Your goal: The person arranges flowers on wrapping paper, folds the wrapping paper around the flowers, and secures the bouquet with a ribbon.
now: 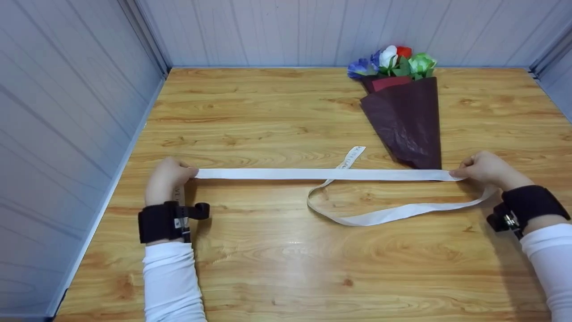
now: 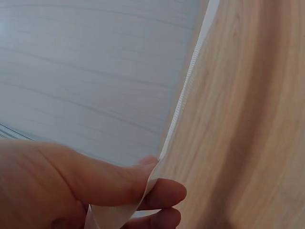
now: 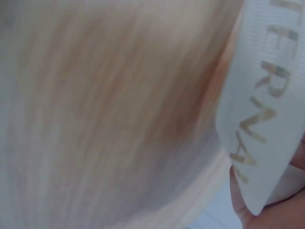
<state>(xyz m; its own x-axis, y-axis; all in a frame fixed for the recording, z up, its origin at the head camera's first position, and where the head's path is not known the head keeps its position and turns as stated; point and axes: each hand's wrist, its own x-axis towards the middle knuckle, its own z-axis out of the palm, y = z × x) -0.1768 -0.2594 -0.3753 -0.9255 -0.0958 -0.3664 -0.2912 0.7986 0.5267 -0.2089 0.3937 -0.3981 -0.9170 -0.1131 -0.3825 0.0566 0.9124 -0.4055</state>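
Observation:
A white ribbon (image 1: 268, 174) is stretched straight from side to side above the table in the head view. My left hand (image 1: 167, 178) pinches it near one end between thumb and fingers, and a short tail hangs below that hand. On the other side, my right hand (image 1: 485, 169) pinches the ribbon too. From there the rest loops back over the wood and passes under the taut stretch, its lettered tip lying beyond. Gold letters show on the ribbon (image 3: 267, 95) in the right wrist view. In the left wrist view the left thumb (image 2: 114, 183) presses the ribbon against the fingers.
A bouquet (image 1: 406, 116) in dark maroon paper lies at the back right, its blue, white, red and green flowers near the back wall (image 1: 268, 31). Its lower tip is by the taut ribbon. A grey panel wall (image 1: 67, 112) borders the wooden table (image 1: 250, 268) on the left.

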